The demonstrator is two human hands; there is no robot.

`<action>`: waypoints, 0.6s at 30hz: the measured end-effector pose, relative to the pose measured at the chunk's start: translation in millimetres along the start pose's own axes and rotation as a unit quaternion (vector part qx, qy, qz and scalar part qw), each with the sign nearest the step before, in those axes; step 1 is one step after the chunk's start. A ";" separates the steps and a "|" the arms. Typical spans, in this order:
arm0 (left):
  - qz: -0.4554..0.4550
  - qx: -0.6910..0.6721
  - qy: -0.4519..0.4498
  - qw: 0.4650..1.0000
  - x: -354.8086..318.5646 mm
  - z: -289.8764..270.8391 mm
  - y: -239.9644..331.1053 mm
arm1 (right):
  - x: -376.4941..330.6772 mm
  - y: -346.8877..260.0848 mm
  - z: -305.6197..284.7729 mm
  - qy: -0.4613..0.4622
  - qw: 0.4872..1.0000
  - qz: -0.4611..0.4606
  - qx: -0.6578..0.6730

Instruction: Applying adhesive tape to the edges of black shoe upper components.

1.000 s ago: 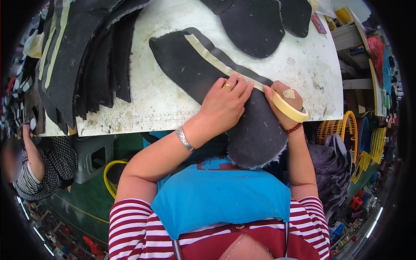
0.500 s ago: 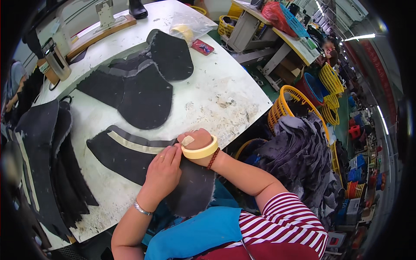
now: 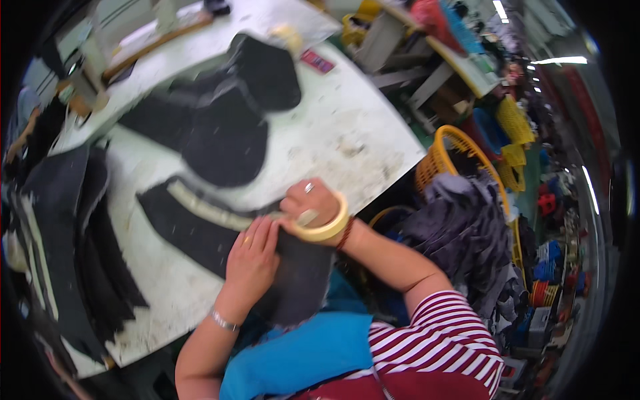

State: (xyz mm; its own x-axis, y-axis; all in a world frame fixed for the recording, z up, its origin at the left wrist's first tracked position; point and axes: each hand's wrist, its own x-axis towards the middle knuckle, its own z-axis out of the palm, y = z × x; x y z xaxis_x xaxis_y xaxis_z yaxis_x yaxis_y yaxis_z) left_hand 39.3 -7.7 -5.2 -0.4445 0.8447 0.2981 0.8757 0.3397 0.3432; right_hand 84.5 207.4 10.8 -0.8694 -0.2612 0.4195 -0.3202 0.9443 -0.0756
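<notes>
A dark grey, curved fabric piece point(image 3: 190, 223) lies on the white table, its near right part hanging over the edge toward me. Along its upper curved edge runs a cream strip of masking tape point(image 3: 203, 208). My left hand point(image 3: 253, 257) rests on the piece, fingers stretched side by side with their tips on the strip's right end; its thumb is hidden. A roll of masking tape point(image 3: 323, 231) hangs around my right hand point(image 3: 313, 200), which is closed with curled fingers at the strip's right end. The two hands nearly touch.
Joined dark pieces point(image 3: 227, 137) lie farther back on the table point(image 3: 327, 147). At the left hangs a stack of dark pieces point(image 3: 60, 200), the top one taped. A red phone-like object point(image 3: 317, 61) lies near the far edge. Right of the table stands a yellow basket point(image 3: 427, 170) beside heaped grey fabric point(image 3: 453, 220).
My right hand has shifted slightly up and right with the tape roll, and its fingers have turned. My left hand stays on the piece. The whole view has tilted a little and blurred.
</notes>
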 end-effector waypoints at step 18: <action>0.015 0.016 0.019 1.000 5.1 5.0 -6.3 | -6.2 5.4 8.0 -0.001 0.998 0.060 -0.001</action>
State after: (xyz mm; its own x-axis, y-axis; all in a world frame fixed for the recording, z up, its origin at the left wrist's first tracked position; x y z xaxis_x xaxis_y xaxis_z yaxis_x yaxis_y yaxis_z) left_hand 32.5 -3.5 -10.3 -0.4245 0.8384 0.3419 0.8940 0.3283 0.3048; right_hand 85.1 212.6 0.5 -0.9026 -0.1459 0.4049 -0.2124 0.9693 -0.1242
